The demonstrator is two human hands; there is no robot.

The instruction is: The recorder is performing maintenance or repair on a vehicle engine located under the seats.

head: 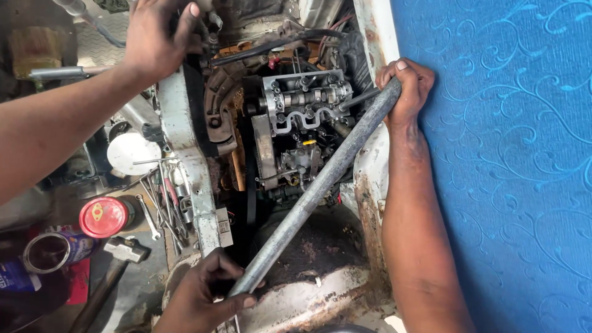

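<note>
Grey metal pipe [320,185] is running slantwise across the open engine bay, from the bay's lower left edge up to its upper right edge, passing just in front of the engine [305,102], whose top is lying uncovered with its camshaft showing. The right hand [404,86] is clenching the pipe's upper end, pressing against the rusty white body edge [370,166] beside a blue patterned wall [505,154]. The left hand [206,293] is gripping the pipe's lower end, fingers wrapping around it, just above the dirty white panel [308,302] at the bay's bottom edge. A third hand [157,37], reaching in on a bare arm from the left and apparently belonging to another person, is grasping dark parts at the bay's upper left corner; what exactly it is holding cannot be told. A black belt [250,185] is hanging down the engine's left side, next to a white frame post [191,160]. On the floor to the left of the post, a cluster of spanners [163,197] is lying close by, with a red-lidded can [103,217], an open tin [49,251] and a hammer [123,250] sitting nearer the lower left corner.
</note>
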